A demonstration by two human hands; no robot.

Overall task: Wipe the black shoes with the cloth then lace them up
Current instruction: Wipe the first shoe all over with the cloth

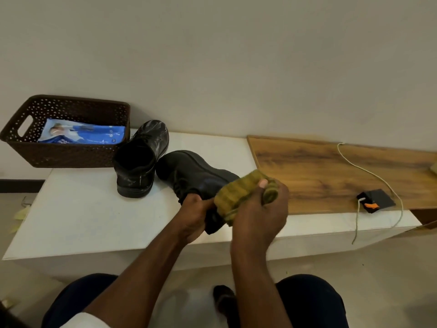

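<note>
Shoes sit on a white bench [71, 221] against a pale wall, a wood board [331, 171] at its right. The left hand [196, 214] grips the near shoe [189, 171], tipped on its side, toe pointing far-left; its heel is hidden behind the hands. The right hand [260, 209] clutches a cloth [238, 190] against it. The far shoe [142, 159] stands upright beside a basket [71, 155], toe toward the wall.

White bench [78, 214] carries a basket [71, 157], an upright shoe [139, 162] and a wooden board [331, 171].
</note>
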